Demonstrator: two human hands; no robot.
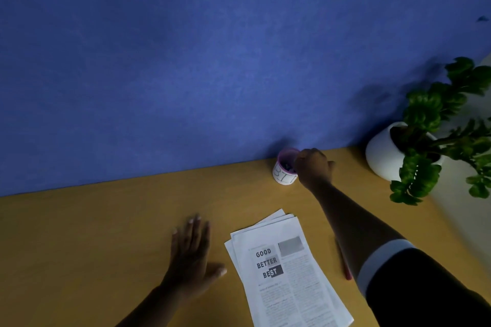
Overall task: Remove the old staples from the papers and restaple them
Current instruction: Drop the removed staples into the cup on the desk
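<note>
Your right hand: reached forward to the back of the desk, fingers curled together over the right side of the rim of a small pink cup; whether anything is pinched between the fingertips cannot be told. The cup: touching that hand on its left, white label with hand-drawn letters partly hidden, dark small bits inside, standing at the foot of the blue wall panel. Your right forearm: bare to the elbow, then a dark sleeve with a pale cuff. Red pen-like item: lying on the desk under that forearm, mostly hidden, kind unclear. The papers: a loosely fanned stack of printed sheets, nearer to you than the right hand and well apart from it, lying flat between your two arms, top sheet headed "GOOD BETTER BEST"; no staple can be made out on them. Your left hand: open flat, palm down on the desk, fingers together, thumb pointing at the papers' left edge, close to it but not touching, holding nothing. Potted plant: white round pot, green leaves, to the right of the right hand, near the wall panel.
</note>
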